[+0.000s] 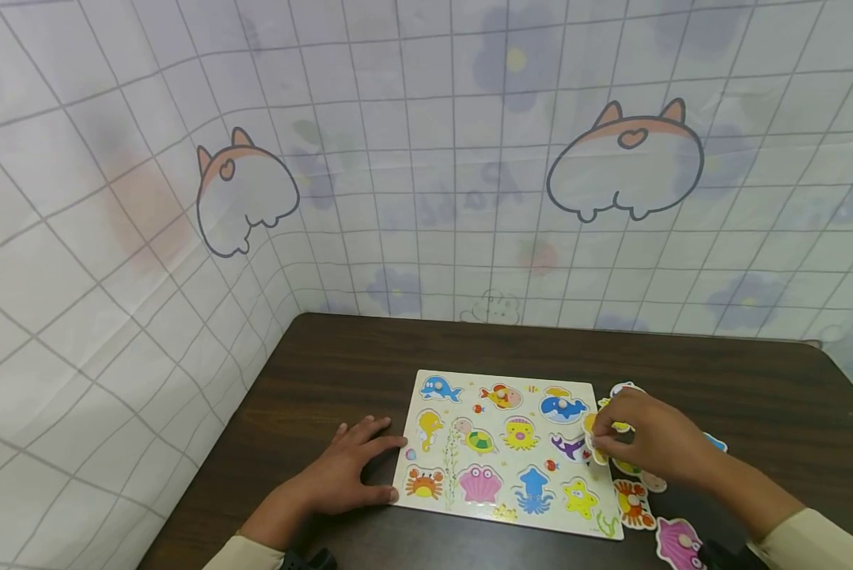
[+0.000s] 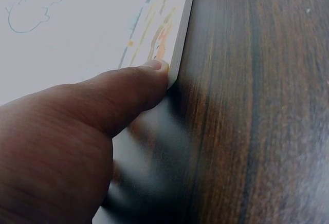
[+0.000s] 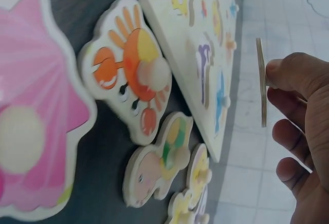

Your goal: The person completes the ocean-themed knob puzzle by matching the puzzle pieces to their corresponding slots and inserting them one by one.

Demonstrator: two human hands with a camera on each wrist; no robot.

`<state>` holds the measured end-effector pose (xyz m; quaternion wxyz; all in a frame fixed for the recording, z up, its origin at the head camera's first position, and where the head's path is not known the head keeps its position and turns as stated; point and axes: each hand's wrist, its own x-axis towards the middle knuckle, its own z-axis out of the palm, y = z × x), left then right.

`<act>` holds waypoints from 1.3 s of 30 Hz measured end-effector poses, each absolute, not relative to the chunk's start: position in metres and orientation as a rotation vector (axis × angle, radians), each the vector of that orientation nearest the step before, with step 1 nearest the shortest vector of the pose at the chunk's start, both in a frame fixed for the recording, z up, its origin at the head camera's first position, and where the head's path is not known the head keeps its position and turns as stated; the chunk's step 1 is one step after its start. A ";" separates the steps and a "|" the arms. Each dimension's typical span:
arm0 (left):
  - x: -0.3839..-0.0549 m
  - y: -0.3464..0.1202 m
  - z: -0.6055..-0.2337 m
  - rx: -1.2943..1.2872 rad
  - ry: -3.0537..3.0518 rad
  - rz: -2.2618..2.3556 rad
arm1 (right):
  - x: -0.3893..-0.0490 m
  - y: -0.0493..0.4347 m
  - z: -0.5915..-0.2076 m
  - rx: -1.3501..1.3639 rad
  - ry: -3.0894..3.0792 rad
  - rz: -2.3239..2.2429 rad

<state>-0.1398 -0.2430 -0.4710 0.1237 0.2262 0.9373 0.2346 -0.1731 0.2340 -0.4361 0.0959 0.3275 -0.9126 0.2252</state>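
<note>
A pale wooden puzzle board (image 1: 462, 518) with printed sea animals lies flat on the table. My left hand (image 1: 348, 463) rests at its left edge, thumb and forefinger touching the side; in the left wrist view the thumb (image 2: 128, 93) presses against the rim. My right hand (image 1: 647, 435) pinches a thin puzzle piece (image 3: 261, 82) above the board's right edge. That piece shows edge-on in the right wrist view and yellowish in the head view, its picture mostly hidden. Knobbed pieces, among them a blue whale (image 1: 562, 409), sit in the board's far row.
Loose knobbed pieces lie to the board's right: a crab (image 1: 634, 504), a pink shell (image 1: 677, 542), a turtle (image 3: 177, 136) and several others partly under the right hand. The dark wooden table (image 1: 312, 356) meets a patterned cloth wall (image 1: 426, 198) at the back and left.
</note>
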 end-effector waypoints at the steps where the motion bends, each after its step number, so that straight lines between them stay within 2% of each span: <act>1: -0.140 -0.243 -0.471 0.658 2.733 0.683 | -0.174 0.232 -0.435 0.982 -2.704 0.681; 39: -0.139 -0.242 -0.466 0.660 2.724 0.695 | -0.199 0.178 -0.426 1.057 -2.798 0.714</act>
